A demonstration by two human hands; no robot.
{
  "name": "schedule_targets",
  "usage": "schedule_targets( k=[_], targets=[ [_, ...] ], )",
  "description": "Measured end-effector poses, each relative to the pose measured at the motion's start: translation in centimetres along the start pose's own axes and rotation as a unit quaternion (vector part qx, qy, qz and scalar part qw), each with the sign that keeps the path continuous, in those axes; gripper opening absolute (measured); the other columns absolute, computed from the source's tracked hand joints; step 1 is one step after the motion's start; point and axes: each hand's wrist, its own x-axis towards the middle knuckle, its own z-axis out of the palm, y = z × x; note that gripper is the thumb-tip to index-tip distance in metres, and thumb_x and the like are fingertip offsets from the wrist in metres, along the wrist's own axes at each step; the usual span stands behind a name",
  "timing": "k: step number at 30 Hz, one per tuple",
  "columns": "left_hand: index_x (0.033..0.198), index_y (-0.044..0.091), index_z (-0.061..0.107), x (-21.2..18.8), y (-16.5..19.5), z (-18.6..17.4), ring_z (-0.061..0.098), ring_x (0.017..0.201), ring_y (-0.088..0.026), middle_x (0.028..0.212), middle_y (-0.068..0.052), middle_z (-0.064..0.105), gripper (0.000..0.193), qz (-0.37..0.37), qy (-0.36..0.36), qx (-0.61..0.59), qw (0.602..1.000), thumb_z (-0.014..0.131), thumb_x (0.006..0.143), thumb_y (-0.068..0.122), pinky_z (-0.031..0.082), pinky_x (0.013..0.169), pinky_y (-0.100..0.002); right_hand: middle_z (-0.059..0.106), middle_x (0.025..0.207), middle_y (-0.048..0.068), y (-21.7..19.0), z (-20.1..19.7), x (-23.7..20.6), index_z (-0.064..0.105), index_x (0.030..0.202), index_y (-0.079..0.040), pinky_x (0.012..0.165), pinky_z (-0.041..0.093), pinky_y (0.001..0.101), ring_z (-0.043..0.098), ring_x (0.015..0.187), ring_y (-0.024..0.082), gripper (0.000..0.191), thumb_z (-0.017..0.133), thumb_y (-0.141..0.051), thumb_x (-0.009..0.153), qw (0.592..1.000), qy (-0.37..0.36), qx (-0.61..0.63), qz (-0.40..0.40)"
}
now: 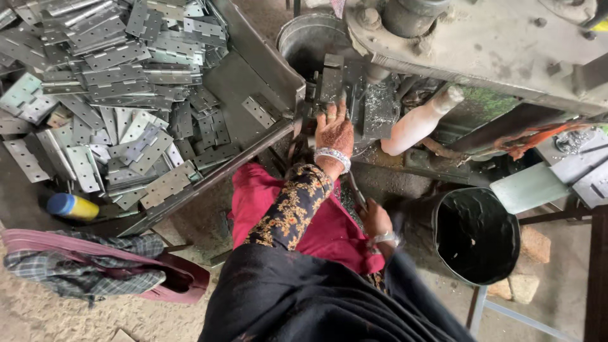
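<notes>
My left hand (334,130) reaches up to the jaw of a grey press machine (481,44), its fingers resting on a small metal piece at the die block (332,79); whether it grips the piece is unclear. A bangle sits on that wrist. My right hand (377,221) is low by my lap, fingers curled, blurred, next to a black bucket (476,234). Whether it holds anything cannot be seen. A red cloth covers my lap (329,225).
A big heap of flat grey metal hinges (120,82) fills a tray at the left. A blue and yellow bottle (73,206) and a bag with a checked cloth (95,269) lie below it. A white handle (421,120) juts from the machine. A metal pail (310,35) stands behind.
</notes>
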Motion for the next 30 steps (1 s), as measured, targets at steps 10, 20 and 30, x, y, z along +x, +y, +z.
schedule_targets(
  k=[10,20,30],
  targets=[
    [0.110,0.008,0.080,4.2,0.8,0.6,0.041,0.137,-0.024,0.164,-0.003,0.038,0.033,-0.046,0.048,0.081,0.994,0.056,0.092,0.020,0.031,0.107,-0.044,0.075,0.095,0.022,-0.3,-2.1,-0.7,0.069,0.102,-0.012,0.069,0.057,0.0505,0.074,0.087,0.040,0.020,0.064,-0.029,0.093,0.999,-0.014,-0.022,-0.043],
    [0.120,0.008,0.077,2.2,1.0,0.6,0.038,0.137,-0.029,0.165,-0.008,0.034,0.037,-0.028,-0.017,0.095,0.995,0.054,0.094,0.021,0.031,0.108,-0.044,0.074,0.086,0.021,0.2,0.3,-0.8,0.066,0.103,-0.013,0.062,0.056,0.0516,0.073,0.078,0.041,0.039,0.063,-0.051,0.094,0.998,0.019,-0.054,-0.032],
    [0.115,0.016,0.076,4.6,0.7,-1.3,0.034,0.140,-0.027,0.166,-0.002,0.028,0.032,-0.038,-0.140,0.048,0.988,0.053,0.094,0.022,0.026,0.110,-0.048,0.074,0.094,0.023,-1.6,-2.4,0.1,0.068,0.102,-0.009,0.071,0.057,0.0561,0.071,0.087,0.044,0.049,0.061,-0.057,0.091,0.998,-0.037,-0.053,-0.014]
  ],
)
